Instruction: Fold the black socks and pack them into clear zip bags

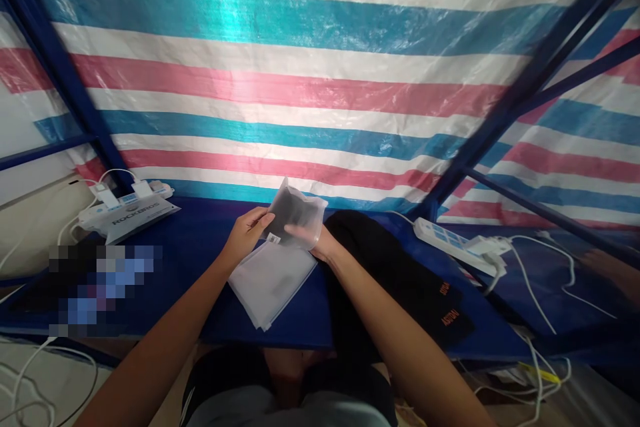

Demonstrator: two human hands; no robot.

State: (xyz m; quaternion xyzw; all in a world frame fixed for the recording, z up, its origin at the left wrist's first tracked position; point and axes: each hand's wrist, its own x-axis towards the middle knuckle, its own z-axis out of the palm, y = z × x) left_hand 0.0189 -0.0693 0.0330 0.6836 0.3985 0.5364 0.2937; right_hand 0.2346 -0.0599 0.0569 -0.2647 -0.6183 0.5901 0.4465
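Note:
A frosted clear plastic bag [314, 208] with a dark, flat piece [290, 209] inside it is raised above the blue table. My left hand [249, 230] pinches the bag's left edge between thumb and fingers. At the bag's lower right, my right hand [313, 239] reaches into its mouth, its fingers showing hazily through the plastic against the dark piece. A small white label [273, 239] sits at the bag's lower left corner. Below both hands lies a stack of frosted zip bags [273, 287]. Black fabric items [380, 267] with orange lettering lie beside my right forearm.
A white power strip [450, 243] with plugs and cables stands at the right of the blue table [215, 317]. Another strip [129, 199] and a white ROCKBROS packet [143, 213] are at the left, near a blurred-out device [107, 280]. Blue frame bars [500, 123] and striped sheeting [300, 93] enclose the table.

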